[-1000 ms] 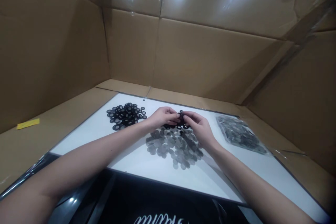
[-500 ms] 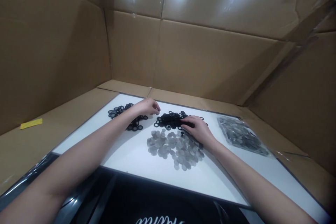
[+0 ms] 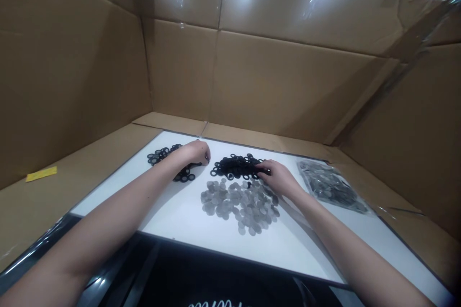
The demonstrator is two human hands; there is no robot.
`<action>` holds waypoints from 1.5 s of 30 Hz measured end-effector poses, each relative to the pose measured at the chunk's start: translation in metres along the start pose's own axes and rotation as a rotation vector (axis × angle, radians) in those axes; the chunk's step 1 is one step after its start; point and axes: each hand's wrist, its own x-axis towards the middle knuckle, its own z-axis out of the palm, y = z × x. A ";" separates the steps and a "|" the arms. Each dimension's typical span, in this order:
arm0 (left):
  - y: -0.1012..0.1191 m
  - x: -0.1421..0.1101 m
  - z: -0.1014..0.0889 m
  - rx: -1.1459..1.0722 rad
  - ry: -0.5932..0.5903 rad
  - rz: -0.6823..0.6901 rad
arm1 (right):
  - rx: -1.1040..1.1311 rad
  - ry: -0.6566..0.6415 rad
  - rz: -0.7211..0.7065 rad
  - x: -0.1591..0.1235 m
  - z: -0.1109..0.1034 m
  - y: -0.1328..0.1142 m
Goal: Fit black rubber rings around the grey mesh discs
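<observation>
On wht board (image 3: 187, 220), L hand (image 3: 200, 152) half-curled by ringed discs (image 3: 155, 158), R hand (image 3: 277, 176) part-bent touching blk rings (image 3: 236, 167), grips unclear.

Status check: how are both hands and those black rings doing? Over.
Left hand at left ring pile, grip unclear. Right hand at right edge of middle black ring pile. Grey discs nearer the wearer; bag off right, obstructing neither hand.

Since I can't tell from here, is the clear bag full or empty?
Not empty: grey pieces show through the clear bag. How full, I cannot tell.
</observation>
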 end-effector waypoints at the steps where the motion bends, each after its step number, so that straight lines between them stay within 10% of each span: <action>1: 0.001 -0.001 0.000 0.012 0.007 -0.012 | 0.004 -0.016 0.012 0.000 0.000 0.001; 26: 0.010 -0.013 -0.007 -0.002 0.062 -0.077 | 0.186 0.154 0.058 -0.001 -0.005 -0.004; 29: 0.031 -0.020 -0.004 -0.095 0.151 0.114 | 0.254 0.177 0.053 -0.001 -0.004 -0.004; 35: 0.089 -0.039 0.020 -0.358 -0.054 0.599 | 0.523 0.062 0.102 -0.001 -0.006 -0.015; 45: 0.097 -0.037 0.038 -0.410 -0.064 0.722 | 0.933 0.029 0.279 -0.003 -0.011 -0.028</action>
